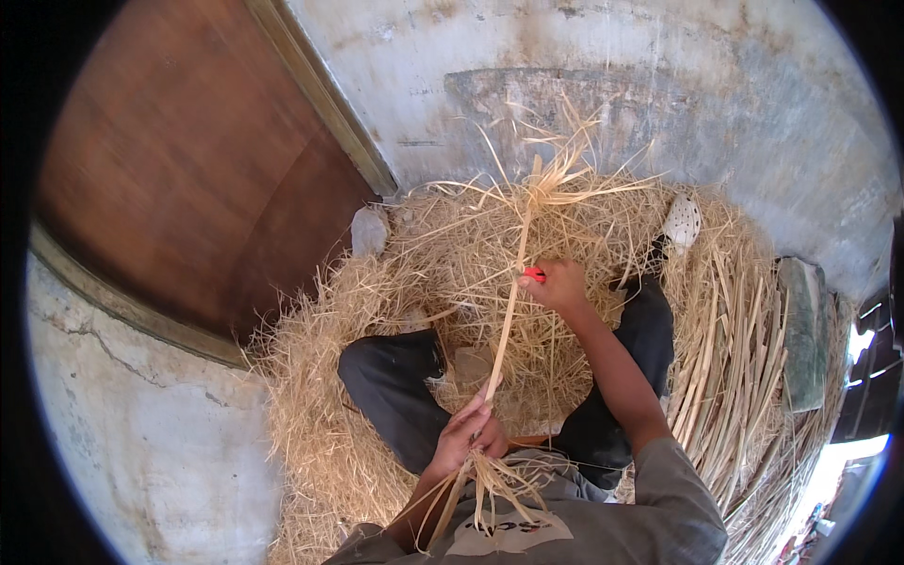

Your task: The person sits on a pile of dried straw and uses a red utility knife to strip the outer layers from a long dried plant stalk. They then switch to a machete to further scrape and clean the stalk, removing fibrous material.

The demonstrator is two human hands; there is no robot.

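Your left hand grips the near end of the straw bundle; it runs straight away to your right hand, which pinches a red tool against it.

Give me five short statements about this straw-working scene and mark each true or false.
1. The left hand grips the near end of a straw bundle. True.
2. The right hand is empty. False: it holds a small red tool against the bundle.
3. The person sits amid a heap of loose straw. True.
4. A brown wooden door stands at the person's right. False: it is at the left.
5. The bundle lies flat on the ground. False: it is stretched between both hands.
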